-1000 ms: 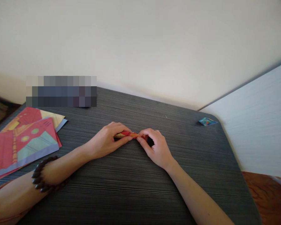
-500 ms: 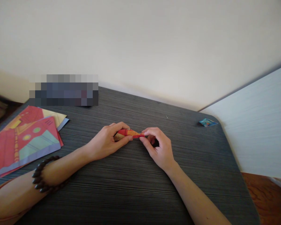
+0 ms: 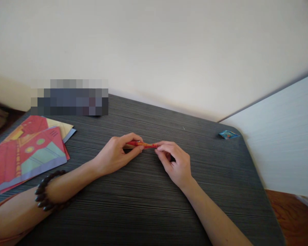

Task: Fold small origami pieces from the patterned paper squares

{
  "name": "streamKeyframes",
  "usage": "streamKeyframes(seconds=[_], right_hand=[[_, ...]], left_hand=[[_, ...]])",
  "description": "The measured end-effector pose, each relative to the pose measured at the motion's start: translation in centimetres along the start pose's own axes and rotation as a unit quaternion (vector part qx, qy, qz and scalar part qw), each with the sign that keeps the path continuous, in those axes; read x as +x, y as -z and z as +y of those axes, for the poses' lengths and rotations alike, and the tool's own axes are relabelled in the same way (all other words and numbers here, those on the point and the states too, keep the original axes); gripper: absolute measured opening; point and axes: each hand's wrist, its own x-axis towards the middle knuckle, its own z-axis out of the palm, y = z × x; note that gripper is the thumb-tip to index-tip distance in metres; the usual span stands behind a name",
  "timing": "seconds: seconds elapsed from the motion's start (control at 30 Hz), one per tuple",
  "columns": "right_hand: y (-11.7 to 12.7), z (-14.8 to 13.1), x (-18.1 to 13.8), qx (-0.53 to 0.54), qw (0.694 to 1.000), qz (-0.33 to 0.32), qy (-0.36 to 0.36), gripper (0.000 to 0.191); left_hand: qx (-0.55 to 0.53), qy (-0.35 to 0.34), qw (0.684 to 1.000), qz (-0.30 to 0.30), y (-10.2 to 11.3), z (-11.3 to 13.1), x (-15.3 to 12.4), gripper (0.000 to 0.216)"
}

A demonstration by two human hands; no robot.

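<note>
A small folded piece of red and orange paper (image 3: 148, 145) is held between my two hands above the middle of the table. My left hand (image 3: 119, 152) pinches its left part between thumb and fingers, and much of that end is hidden in the grip. At the narrow right tip, the thumb and index finger of my right hand (image 3: 175, 161) close on the paper. A dark beaded bracelet (image 3: 42, 192) circles my left wrist.
Several printed paper sheets (image 3: 30, 153) in red, yellow and green overlap on the left of the dark table (image 3: 133, 205). A small blue folded paper piece (image 3: 229, 134) lies near the far right corner. Behind stands a pale wall (image 3: 154, 51); a blurred-out object (image 3: 70, 100) sits back left.
The folded paper looks narrower than before, its visible side flattened between my fingers. My right hand has shifted very slightly; both hands keep their grip.
</note>
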Motion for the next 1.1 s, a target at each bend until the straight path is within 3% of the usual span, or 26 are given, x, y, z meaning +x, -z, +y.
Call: streamKeyframes(seconds=[0.17, 0.37, 1.1], right_hand=[[-0.05, 0.09, -0.06, -0.018, 1.000, -0.002, 0.012, 0.015], [-0.10, 0.11, 0.08, -0.016, 1.000, 0.004, 0.002, 0.018], [-0.24, 0.16, 0.00, -0.031, 0.999, 0.012, -0.007, 0.015]], left_hand=[[0.020, 0.003, 1.000, 0.016, -0.06, -0.12, -0.11, 0.023], [0.028, -0.013, 0.999, -0.018, -0.01, 0.16, -0.21, 0.024], [-0.007, -0.065, 0.997, -0.033, -0.10, -0.09, -0.08, 0.026]])
